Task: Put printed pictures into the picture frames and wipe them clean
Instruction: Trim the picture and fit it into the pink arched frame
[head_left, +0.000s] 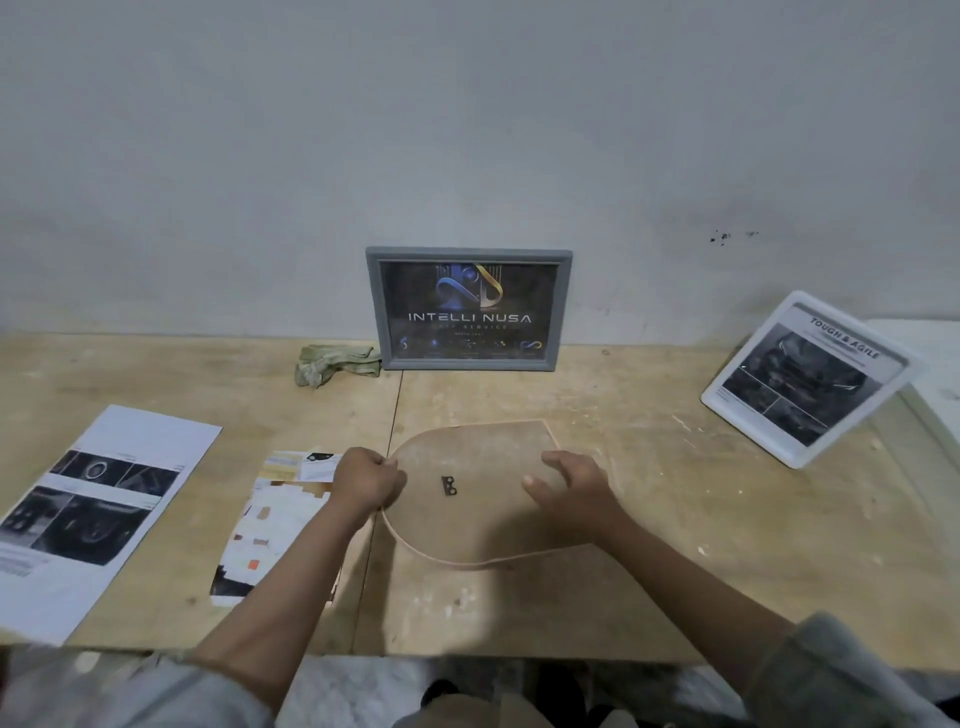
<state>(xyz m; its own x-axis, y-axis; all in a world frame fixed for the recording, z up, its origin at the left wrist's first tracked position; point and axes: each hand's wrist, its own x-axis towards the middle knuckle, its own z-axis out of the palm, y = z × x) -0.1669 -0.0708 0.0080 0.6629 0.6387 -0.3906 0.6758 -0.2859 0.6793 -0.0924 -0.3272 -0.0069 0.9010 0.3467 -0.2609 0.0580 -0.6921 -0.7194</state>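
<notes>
A brown backing board with a small black metal hanger lies face down at the middle of the wooden table. My left hand grips its left edge with curled fingers. My right hand rests on its right part with fingers spread and bent. A grey frame holding a dark printed picture stands against the wall. A white frame with a black-and-white car print leans at the right.
A green-grey cloth lies left of the grey frame. A printed sheet with dark photos lies at the far left. A second print with white and orange patches lies beside my left forearm. The table's front edge is close to my body.
</notes>
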